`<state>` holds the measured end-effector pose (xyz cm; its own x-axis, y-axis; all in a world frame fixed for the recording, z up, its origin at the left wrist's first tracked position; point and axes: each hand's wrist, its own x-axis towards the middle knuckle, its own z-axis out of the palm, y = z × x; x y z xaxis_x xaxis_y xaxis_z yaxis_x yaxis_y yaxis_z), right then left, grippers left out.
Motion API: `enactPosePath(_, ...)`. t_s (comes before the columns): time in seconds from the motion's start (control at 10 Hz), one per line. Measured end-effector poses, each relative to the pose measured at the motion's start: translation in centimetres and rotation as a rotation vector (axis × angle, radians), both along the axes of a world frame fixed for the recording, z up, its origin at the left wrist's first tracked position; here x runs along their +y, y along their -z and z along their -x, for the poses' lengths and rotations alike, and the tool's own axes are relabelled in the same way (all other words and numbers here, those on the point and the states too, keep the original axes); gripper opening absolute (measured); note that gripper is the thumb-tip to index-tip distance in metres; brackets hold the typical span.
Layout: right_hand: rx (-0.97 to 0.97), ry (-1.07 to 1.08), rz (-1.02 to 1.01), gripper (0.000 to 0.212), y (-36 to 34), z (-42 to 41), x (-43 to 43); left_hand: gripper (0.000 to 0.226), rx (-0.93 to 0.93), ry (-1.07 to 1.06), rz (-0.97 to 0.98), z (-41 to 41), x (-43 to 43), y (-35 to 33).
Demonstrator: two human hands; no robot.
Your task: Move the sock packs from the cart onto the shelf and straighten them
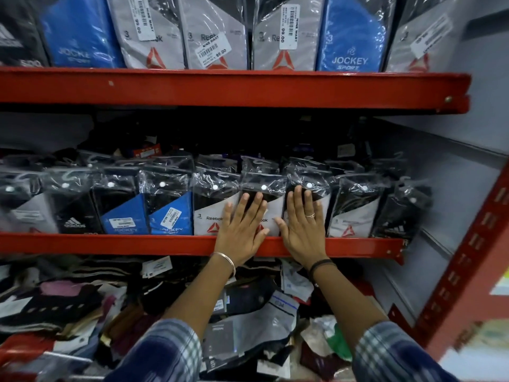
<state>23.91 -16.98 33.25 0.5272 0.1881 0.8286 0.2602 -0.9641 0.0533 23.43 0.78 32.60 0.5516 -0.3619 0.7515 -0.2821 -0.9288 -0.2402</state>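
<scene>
A row of sock packs in clear plastic stands upright along the middle red shelf (110, 242). My left hand (242, 230) lies flat, fingers spread, on the front of a grey-and-black Reebok pack (271, 213). My right hand (301, 224) presses flat on the Reebok pack beside it (308, 186). Neither hand grips anything. To the left stand a Reebok pack (212, 213), two blue Jockey packs (170, 216) and a black Adidas pack (74, 213). To the right stand another Reebok pack (354, 213) and a tilted Adidas pack (399, 216).
The upper red shelf (234, 88) carries larger Reebok and Jockey packs (352, 37). Below the middle shelf lies a jumbled heap of loose socks and packets (248, 312). A red slotted upright (462, 271) and a grey side panel (440, 188) close the right side.
</scene>
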Motion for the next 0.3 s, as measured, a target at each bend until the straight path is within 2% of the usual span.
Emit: enactPosePath(0.3,0.018,-0.080,-0.040,0.062,-0.3,2.8,0.3,0.059,0.057,0.097,-0.048,2.8,0.8,-0.7)
